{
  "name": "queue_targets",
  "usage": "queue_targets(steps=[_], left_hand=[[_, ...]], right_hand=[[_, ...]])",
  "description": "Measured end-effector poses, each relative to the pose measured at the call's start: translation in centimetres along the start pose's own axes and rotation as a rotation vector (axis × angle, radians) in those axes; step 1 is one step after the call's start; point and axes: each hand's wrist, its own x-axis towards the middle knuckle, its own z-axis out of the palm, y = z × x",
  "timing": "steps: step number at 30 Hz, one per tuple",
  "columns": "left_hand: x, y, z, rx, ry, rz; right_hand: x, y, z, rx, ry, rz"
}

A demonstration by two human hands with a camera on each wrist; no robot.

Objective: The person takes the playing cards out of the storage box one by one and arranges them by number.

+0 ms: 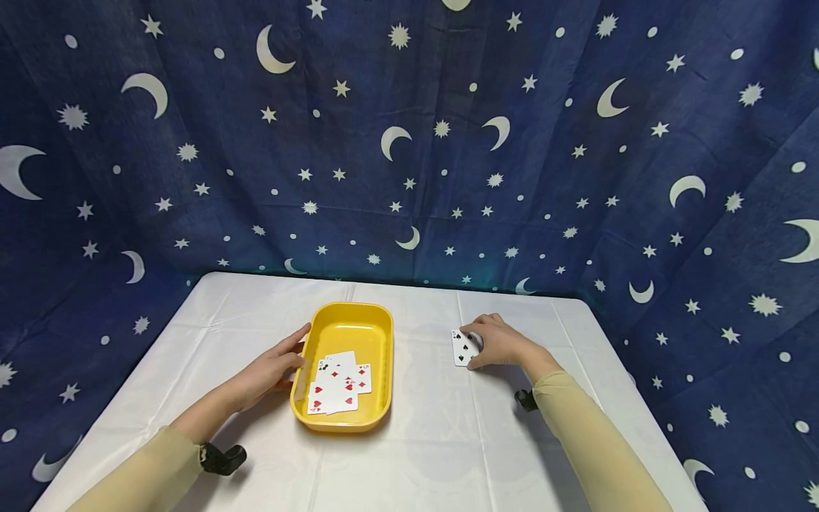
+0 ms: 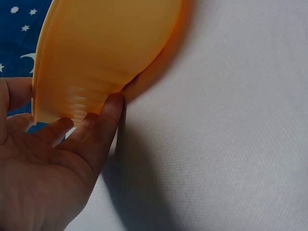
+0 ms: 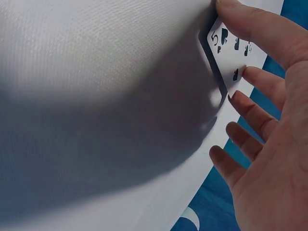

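My left hand (image 1: 271, 373) rests against the left outer wall of a yellow plastic tray (image 1: 374, 327), its fingers fairly straight. In the left wrist view, fingertips (image 2: 113, 103) touch the tray wall (image 2: 110, 43) near its base. Several playing cards (image 1: 335, 387) lie face up and overlapping in the tray, a four of hearts on top. To the right, my right hand (image 1: 502, 341) pinches a five of spades playing card (image 1: 462, 348) between thumb and fingers. The right wrist view shows the card (image 3: 233, 53) tilted, with its shadow on the cloth.
A white cloth (image 1: 416, 462) covers the table. Behind and around it hangs a dark blue curtain (image 1: 358, 92) with moons and stars. A small black wrist camera (image 1: 222, 459) is on the left wrist, another black camera (image 1: 526, 400) on the right.
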Motion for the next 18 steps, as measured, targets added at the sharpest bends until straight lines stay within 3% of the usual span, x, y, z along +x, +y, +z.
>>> queue_targets(steps=[18], left_hand=[[-0.13,0.14,0.07,0.010,0.000,-0.007]], right_hand=[[0.39,0.28,0.37,0.008,-0.046,0.011]])
